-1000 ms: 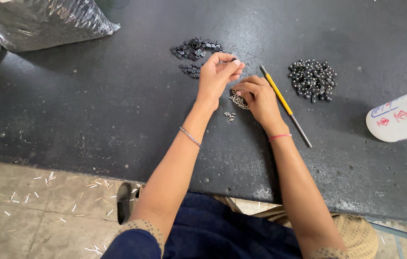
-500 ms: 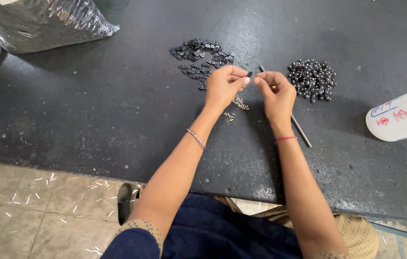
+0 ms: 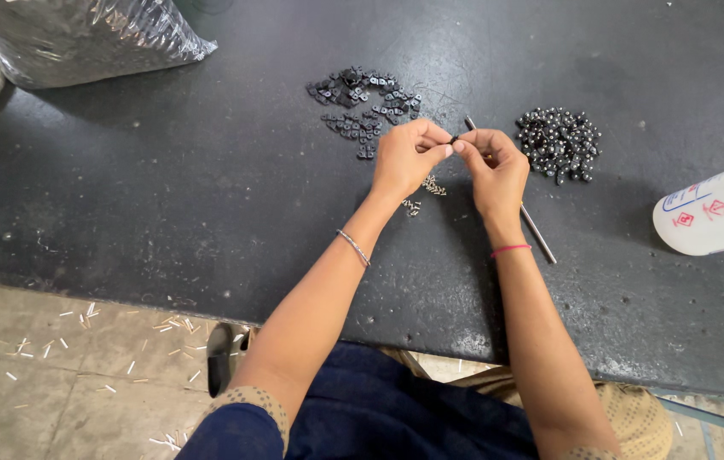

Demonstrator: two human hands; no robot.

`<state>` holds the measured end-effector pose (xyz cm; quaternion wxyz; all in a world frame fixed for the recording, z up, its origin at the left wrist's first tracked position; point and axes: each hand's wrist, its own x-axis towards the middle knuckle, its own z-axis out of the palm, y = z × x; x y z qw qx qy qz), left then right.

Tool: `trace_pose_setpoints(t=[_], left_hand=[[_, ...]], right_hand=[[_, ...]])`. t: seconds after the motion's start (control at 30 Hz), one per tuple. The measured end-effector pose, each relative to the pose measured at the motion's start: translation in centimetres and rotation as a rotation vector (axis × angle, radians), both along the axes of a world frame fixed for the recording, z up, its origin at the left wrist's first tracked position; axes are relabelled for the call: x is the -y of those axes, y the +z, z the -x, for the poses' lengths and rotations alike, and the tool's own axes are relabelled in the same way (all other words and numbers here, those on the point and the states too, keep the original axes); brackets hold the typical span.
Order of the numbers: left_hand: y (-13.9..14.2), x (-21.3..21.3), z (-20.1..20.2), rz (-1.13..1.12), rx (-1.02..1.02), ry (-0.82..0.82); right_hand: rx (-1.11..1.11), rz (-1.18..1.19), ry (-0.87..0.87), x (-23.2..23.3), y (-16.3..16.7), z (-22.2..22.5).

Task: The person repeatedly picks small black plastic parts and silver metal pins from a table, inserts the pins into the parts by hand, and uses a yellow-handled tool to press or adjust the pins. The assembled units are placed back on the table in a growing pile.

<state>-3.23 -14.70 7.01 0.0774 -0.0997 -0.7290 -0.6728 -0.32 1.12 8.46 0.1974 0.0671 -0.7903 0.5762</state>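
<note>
My left hand (image 3: 406, 158) and my right hand (image 3: 493, 167) meet fingertip to fingertip above the dark table (image 3: 166, 187), pinching a small black part (image 3: 455, 139) between them. Just beyond my left hand lies a pile of flat black pieces (image 3: 363, 106). A heap of shiny dark round beads (image 3: 559, 143) sits to the right of my right hand. Small silver pins (image 3: 426, 192) lie on the table under my hands. A thin rod (image 3: 537, 233) runs under my right hand, its upper end showing above the fingers.
A clear plastic bag (image 3: 80, 34) of grey contents rests at the back left. A white plastic container with red marks (image 3: 715, 209) lies at the right edge. The floor (image 3: 63, 358) below the table's near edge is strewn with small white bits.
Both hands have lifted off the silver pins and come together slightly farther from me, fingertips now joined on the small black part.
</note>
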Motion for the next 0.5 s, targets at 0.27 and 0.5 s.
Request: trace_pose_setpoints(t=[0.27, 0.5], left_hand=[[0.4, 0.3, -0.1, 0.092, -0.052, -0.066], [0.6, -0.1, -0.7, 0.081, -0.129, -0.101]], right_hand=[[0.059, 0.116, 0.150, -0.8, -1.2, 0.9], [0.029, 0.097, 0.138, -1.7, -2.6, 1.4]])
